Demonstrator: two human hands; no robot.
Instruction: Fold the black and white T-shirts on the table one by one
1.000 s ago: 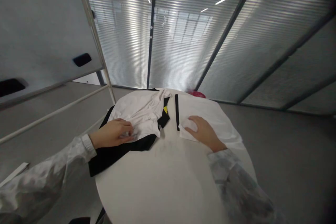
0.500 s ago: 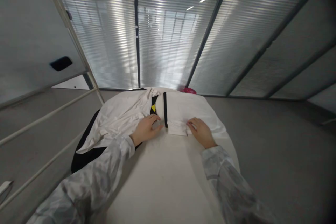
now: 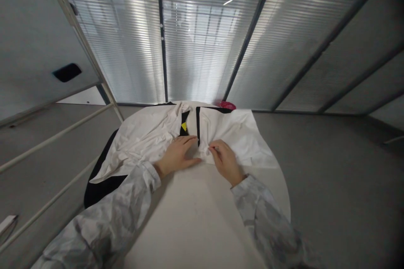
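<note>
A white cloth (image 3: 252, 134) with a black band (image 3: 198, 122) along its left edge lies on the far part of the white table. My right hand (image 3: 225, 162) pinches the cloth's near edge, and folds bunch up from there toward the band. My left hand (image 3: 179, 153) rests at the lower end of the band, thumb and fingers apart, the fingertips touching or just beside it. To its left lies a crumpled white cloth (image 3: 139, 134), with black fabric (image 3: 105, 189) showing beneath. A small yellow patch (image 3: 184, 126) on black material shows between the two cloths.
The near part of the white table (image 3: 192, 222) lies under my forearms. Something pink-red (image 3: 227, 105) sits at its far edge. Pale metal rails (image 3: 57, 137) run along the left side. A ribbed translucent partition (image 3: 198, 50) rises behind the table.
My right hand has moved left toward my left hand, drawing the cloth's edge along and gathering it into folds. Black now shows at the cloth's far edge. My left hand has barely moved.
</note>
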